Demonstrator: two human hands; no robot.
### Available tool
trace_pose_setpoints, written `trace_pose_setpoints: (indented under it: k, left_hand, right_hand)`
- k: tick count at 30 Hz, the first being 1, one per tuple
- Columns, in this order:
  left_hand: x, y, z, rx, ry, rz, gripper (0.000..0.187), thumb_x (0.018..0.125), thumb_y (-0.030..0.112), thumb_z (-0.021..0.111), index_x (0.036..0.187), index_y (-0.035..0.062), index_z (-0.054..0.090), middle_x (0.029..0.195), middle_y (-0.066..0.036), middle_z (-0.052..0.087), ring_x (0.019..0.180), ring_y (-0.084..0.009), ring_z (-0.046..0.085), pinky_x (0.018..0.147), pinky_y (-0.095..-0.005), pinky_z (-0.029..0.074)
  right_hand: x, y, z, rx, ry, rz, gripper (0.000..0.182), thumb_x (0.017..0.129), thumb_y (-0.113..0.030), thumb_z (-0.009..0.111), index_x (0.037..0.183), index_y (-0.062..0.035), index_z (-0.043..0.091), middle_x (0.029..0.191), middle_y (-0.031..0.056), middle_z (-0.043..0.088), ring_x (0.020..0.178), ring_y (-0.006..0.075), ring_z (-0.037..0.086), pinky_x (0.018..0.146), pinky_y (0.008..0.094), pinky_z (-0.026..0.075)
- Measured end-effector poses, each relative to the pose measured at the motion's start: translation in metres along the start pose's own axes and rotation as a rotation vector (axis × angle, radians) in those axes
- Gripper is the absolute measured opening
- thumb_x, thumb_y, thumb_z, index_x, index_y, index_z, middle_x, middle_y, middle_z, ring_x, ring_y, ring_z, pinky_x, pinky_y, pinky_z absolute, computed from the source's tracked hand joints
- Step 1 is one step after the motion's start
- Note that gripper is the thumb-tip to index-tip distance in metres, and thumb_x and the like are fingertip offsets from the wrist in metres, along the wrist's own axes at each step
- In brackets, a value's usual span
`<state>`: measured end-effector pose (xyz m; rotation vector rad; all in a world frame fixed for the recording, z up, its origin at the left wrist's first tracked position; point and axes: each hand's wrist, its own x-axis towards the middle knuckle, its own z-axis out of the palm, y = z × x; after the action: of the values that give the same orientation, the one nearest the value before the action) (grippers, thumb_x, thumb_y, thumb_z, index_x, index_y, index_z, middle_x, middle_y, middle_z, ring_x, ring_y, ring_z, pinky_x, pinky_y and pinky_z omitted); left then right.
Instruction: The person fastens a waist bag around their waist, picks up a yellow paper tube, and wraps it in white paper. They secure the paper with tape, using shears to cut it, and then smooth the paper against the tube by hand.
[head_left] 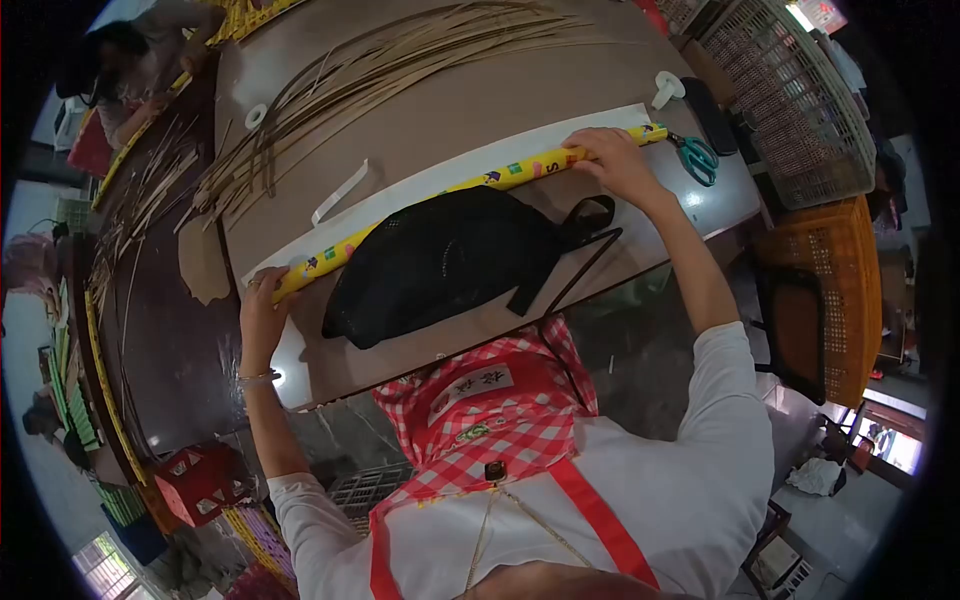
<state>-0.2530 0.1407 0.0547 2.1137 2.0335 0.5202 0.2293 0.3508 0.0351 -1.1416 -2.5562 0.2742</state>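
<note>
A long yellow tube [520,172] with a colourful printed pattern lies slantwise across the table, along a white sheet [430,180]. My left hand [263,312] has its fingers closed around the tube's left end. Near the right end, my right hand [617,163] grips the tube from above, thumb and fingers bent over it. Between the tube and the table's front edge rests a black cloth item [445,260] with straps, covering part of the tube's lower side. Teal-handled scissors [698,160] lie just beyond the tube's right end.
Long thin brown strips [400,62] spread over the far side of the table. A white strip [342,192], a tape roll [257,116] and a black case [710,116] lie around. Plastic crates [800,110] stand at right. Another person [140,70] works at far left.
</note>
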Motion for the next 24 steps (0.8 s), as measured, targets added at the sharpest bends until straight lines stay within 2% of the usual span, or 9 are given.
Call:
trace_pose_setpoints:
  k: [2,4,6,8,12,15,19,22,24]
  left_hand:
    - [0.000,0.004,-0.001,-0.050,-0.016,-0.082,0.037,0.069,0.006,0.068,0.103,0.0027,0.057,0.101,-0.013,0.058,0.089,-0.0295,0.057,0.077,-0.0361,0.046]
    - [0.000,-0.007,0.003,-0.029,-0.005,-0.025,0.035,0.069,0.007,0.067,0.103,0.0032,0.057,0.101,-0.013,0.058,0.092,-0.0315,0.056,0.079,-0.0374,0.045]
    - [-0.003,-0.008,0.006,-0.024,0.013,-0.027,0.035,0.070,0.008,0.066,0.103,0.0039,0.057,0.101,-0.014,0.058,0.094,-0.0323,0.055,0.081,-0.0382,0.044]
    - [-0.006,-0.010,0.008,-0.007,0.037,-0.033,0.035,0.071,0.009,0.065,0.104,0.0043,0.057,0.102,-0.013,0.058,0.096,-0.0321,0.055,0.082,-0.0386,0.044]
    - [-0.009,-0.013,0.007,0.011,0.056,-0.040,0.034,0.073,0.014,0.065,0.105,0.0047,0.056,0.104,-0.012,0.058,0.097,-0.0313,0.054,0.083,-0.0390,0.043]
    - [-0.011,-0.004,0.005,0.079,0.101,-0.027,0.030,0.076,0.016,0.062,0.104,0.0047,0.056,0.103,-0.011,0.058,0.095,-0.0301,0.055,0.081,-0.0389,0.044]
    - [0.007,0.002,0.001,-0.010,0.195,-0.034,0.018,0.080,0.014,0.059,0.095,0.0041,0.060,0.095,-0.011,0.060,0.083,-0.0304,0.059,0.072,-0.0384,0.047]
    - [0.034,-0.004,0.009,-0.079,0.133,-0.190,0.021,0.079,0.017,0.062,0.094,0.0028,0.062,0.091,-0.012,0.063,0.082,-0.0320,0.060,0.071,-0.0381,0.047]
    - [0.051,0.001,0.011,-0.033,0.021,-0.360,0.022,0.075,0.021,0.065,0.089,0.0043,0.064,0.079,-0.012,0.064,0.076,-0.0323,0.061,0.067,-0.0391,0.048]
  right_hand:
    - [-0.001,0.000,-0.002,0.004,-0.004,0.011,0.029,0.078,-0.019,0.063,0.106,-0.0122,0.058,0.109,0.0040,0.058,0.106,0.0216,0.051,0.093,0.0356,0.034]
    - [0.001,-0.002,0.000,0.057,-0.003,0.028,0.029,0.077,-0.016,0.063,0.105,-0.0104,0.058,0.108,0.0043,0.058,0.105,0.0235,0.051,0.090,0.0365,0.037]
    - [0.005,-0.006,-0.003,0.060,0.007,-0.008,0.030,0.074,-0.011,0.064,0.102,-0.0040,0.058,0.104,0.0109,0.060,0.098,0.0309,0.054,0.087,0.0373,0.042]
    - [0.007,-0.007,-0.005,0.085,-0.096,0.070,0.029,0.078,-0.017,0.062,0.105,-0.0095,0.058,0.110,0.0063,0.058,0.104,0.0257,0.052,0.090,0.0368,0.037]
    - [0.028,-0.016,-0.010,0.105,-0.116,0.007,0.029,0.081,-0.021,0.060,0.107,-0.0075,0.058,0.113,0.0081,0.056,0.106,0.0267,0.051,0.092,0.0363,0.037]
    - [0.065,-0.068,-0.029,0.292,-0.148,-0.059,0.025,0.085,-0.020,0.057,0.103,-0.0037,0.058,0.111,0.0088,0.056,0.102,0.0221,0.054,0.085,0.0308,0.043]
    - [0.123,-0.133,-0.003,0.456,-0.280,-0.228,0.026,0.085,-0.021,0.057,0.107,-0.0067,0.058,0.108,0.0071,0.057,0.092,0.0178,0.055,0.078,0.0277,0.045]
    - [0.159,-0.190,0.031,0.436,-0.401,-0.302,0.026,0.086,-0.021,0.057,0.109,-0.0094,0.057,0.109,0.0066,0.057,0.084,0.0182,0.055,0.074,0.0280,0.046]
    - [0.174,-0.202,0.079,0.440,-0.211,-0.450,0.026,0.086,-0.021,0.057,0.108,-0.0084,0.056,0.105,0.0079,0.060,0.080,0.0196,0.056,0.072,0.0303,0.046]
